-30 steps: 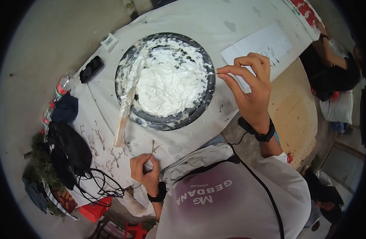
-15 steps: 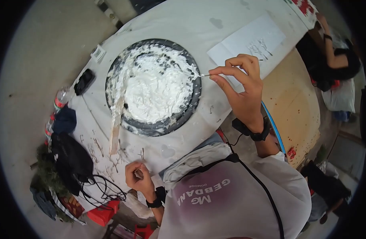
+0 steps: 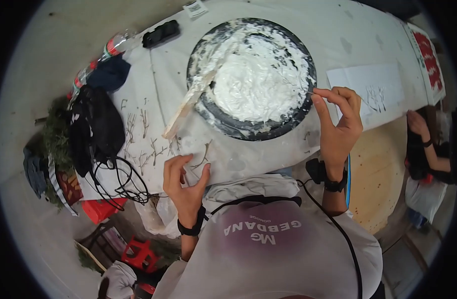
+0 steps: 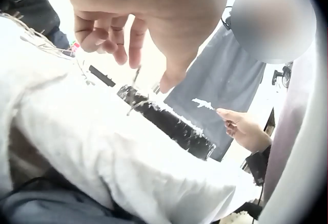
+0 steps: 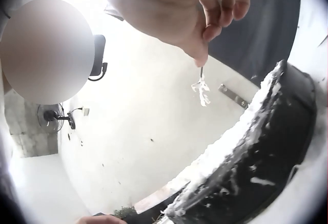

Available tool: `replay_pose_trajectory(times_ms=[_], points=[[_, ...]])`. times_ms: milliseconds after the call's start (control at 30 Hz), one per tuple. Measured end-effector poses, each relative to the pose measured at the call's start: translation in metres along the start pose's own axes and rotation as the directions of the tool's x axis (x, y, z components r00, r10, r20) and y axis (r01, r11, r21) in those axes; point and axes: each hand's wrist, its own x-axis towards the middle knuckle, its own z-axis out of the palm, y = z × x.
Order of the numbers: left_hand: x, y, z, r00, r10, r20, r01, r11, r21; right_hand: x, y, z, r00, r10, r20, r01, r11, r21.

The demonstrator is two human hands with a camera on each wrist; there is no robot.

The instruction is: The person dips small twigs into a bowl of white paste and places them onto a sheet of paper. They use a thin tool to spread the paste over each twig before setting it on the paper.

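My right hand [image 3: 342,122] pinches a small twig by its bare end, between thumb and index finger, at the right rim of the round black basin [image 3: 200,115]. White paste coats the twig's forked end [image 5: 203,90], which shows plainly in both wrist views. Thick white paste [image 3: 253,82] fills the basin. Near the table's front edge, my left hand [image 3: 185,187] has its thumb and fingers spread apart around a bare brown twig [image 3: 206,152]. In the left wrist view, those fingers hang just above that twig.
A paste-smeared wooden stick [image 3: 181,115] leans over the basin's left rim. Several bare twigs [image 3: 144,123] lie at the left. White-coated twigs [image 3: 375,98] rest on white paper [image 3: 340,77] at the right. A black bag [image 3: 96,119] and cables [image 3: 120,180] occupy the left edge.
The view has swung, shifting the table rightward in frame. My left thumb and fingers, close together half a second ago, have spread around the bare twig. The right hand still pinches its coated twig.
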Motion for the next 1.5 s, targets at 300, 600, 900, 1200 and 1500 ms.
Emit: replay_pose_trajectory(times_ms=[300,600,900,1200,1500], points=[[0.029,0.034,-0.019,0.980,0.080,-0.182,-0.046,0.982,0.181,0.005,-0.015,0.017,0.998,-0.035,-0.051,0.038,0.997,0.071],[0.129,0.016,-0.020,0.895,-0.316,0.315,0.301,0.949,0.099,0.037,-0.023,0.024,0.994,-0.111,0.007,0.111,0.994,-0.004],[0.133,0.011,-0.018,0.882,-0.160,0.443,0.151,0.987,0.056,0.056,-0.061,0.057,0.907,-0.399,0.132,0.416,0.900,-0.134],[0.125,0.013,-0.021,0.926,-0.027,0.376,0.049,0.998,-0.050,0.046,-0.077,0.095,0.867,-0.448,0.218,0.483,0.864,-0.144],[0.118,0.003,-0.014,0.963,0.090,0.255,-0.060,0.991,-0.123,0.036,-0.097,0.099,0.849,-0.448,0.281,0.507,0.841,-0.190]])
